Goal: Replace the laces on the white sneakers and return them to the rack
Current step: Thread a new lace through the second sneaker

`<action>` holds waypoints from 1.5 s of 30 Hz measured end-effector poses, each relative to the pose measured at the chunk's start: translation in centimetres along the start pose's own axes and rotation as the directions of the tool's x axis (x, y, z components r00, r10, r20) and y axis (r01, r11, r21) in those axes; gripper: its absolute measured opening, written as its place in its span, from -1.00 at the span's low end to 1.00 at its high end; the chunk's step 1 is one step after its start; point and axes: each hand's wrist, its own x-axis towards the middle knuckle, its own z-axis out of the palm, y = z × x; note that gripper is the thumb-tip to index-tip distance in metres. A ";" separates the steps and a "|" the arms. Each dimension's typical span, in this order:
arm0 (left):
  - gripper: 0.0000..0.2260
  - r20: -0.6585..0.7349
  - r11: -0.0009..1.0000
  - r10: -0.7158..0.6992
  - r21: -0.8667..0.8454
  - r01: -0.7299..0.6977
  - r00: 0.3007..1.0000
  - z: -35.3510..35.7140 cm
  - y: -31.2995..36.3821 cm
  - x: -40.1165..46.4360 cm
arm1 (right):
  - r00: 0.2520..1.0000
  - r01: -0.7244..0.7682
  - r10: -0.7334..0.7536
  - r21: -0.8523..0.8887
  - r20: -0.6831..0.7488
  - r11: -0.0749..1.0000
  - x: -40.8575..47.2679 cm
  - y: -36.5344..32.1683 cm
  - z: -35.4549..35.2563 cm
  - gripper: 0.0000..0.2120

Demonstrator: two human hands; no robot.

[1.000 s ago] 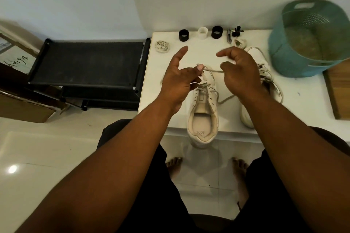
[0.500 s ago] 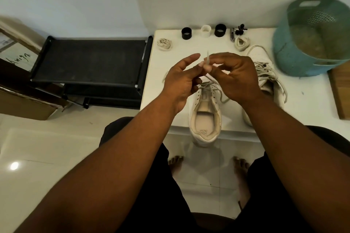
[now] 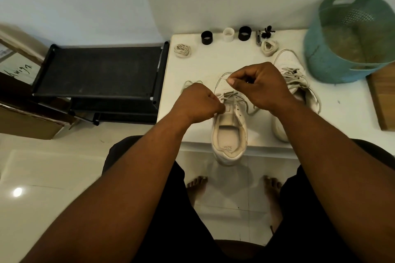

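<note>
Half a second ago both hands met above the sneaker, pinching the lace tip together; now they have parted. The left hand (image 3: 197,100) has dropped to the shoe's left side, fingers curled tight, apparently gripping lace there, though the strand is hidden in the fist. The right hand (image 3: 259,85) has stayed higher and pinches the lace (image 3: 224,78) end between thumb and forefinger, the strand looping from its fingertips toward the toe.

Left of the left hand stands one black rack (image 3: 96,70) on the floor. Beyond that hand, one lace bundle (image 3: 182,50) lies on the surface (image 3: 256,62), then two black rings (image 3: 207,37) and one white ring (image 3: 228,34).

Under and between the hands sits the near sneaker (image 3: 229,132), long axis running away from the person, heel toward them and overhanging the surface edge, toe pointing to the wall. Right of the right hand lies the second sneaker (image 3: 286,62), laced, aligned the same way: two sneakers in all. A second bundle (image 3: 269,46) lies beyond the right hand, and one teal basket (image 3: 350,38) further right.
</note>
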 end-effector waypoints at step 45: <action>-0.85 -0.069 0.420 0.013 -0.905 -0.068 0.998 -1.5 -1.2 0.2 | 0.907 0.010 0.124 -0.313 0.403 0.950 -0.4 0.9 -0.8 0.06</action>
